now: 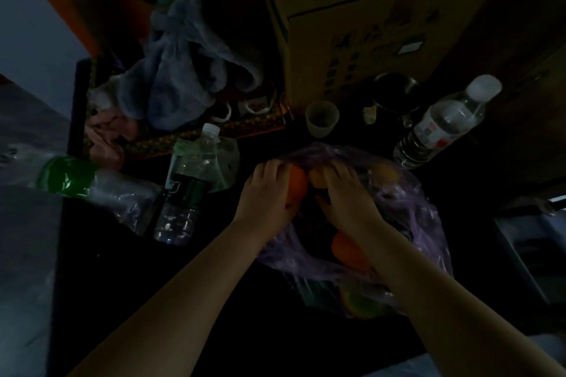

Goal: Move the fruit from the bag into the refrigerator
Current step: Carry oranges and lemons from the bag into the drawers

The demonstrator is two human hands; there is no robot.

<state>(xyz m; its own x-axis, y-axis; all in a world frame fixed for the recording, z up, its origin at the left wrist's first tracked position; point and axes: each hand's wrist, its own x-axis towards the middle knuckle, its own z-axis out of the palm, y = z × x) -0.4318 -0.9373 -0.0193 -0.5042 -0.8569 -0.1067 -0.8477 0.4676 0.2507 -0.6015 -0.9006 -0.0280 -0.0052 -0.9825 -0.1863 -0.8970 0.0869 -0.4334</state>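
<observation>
Head cam, steep downward, close-up

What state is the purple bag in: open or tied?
Open. The left hand and right hand reach into the purple bag through its spread mouth; an orange shows uncovered inside.

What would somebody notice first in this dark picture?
Right in the middle lies the purple plastic bag with bright fruit inside. The left grip holds an orange, and the right grip touches a yellowish fruit beside it. A second orange shows lower in the bag, and a clear water bottle stands out at the upper right.
</observation>
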